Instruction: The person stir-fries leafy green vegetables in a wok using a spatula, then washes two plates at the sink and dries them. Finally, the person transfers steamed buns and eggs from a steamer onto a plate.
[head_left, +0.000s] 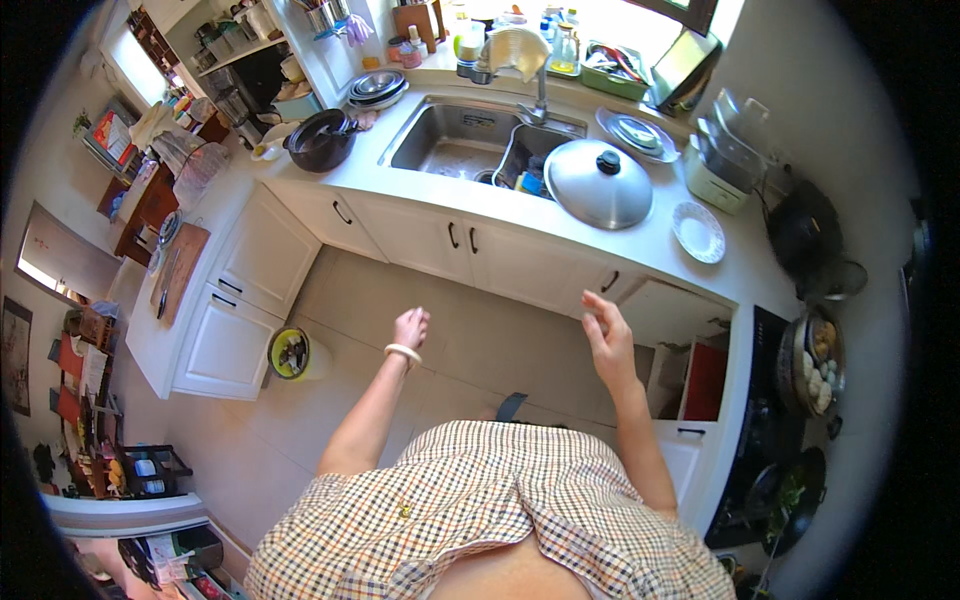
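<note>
My left hand (412, 328), with a pale bangle (403, 352) at the wrist, hangs over the tiled floor with its fingers curled; nothing shows in it. Raised near the cabinet doors, my right hand (609, 335) is empty with its fingers apart. Beyond both hands runs the white counter, where a large domed metal lid (592, 187) lies partly over the right edge of a steel double sink (450, 139). A white patterned plate (699, 232) rests right of the lid. At the sink's left sits a black pot (319, 150).
A bin (289, 352) stands on the floor at left, beside the cabinets. The left counter holds a wooden board (187, 262) with a knife (166, 289). On the right, a black stove (750, 435) carries a steamer of food (817, 367). An open cupboard (679, 322) is beneath the counter.
</note>
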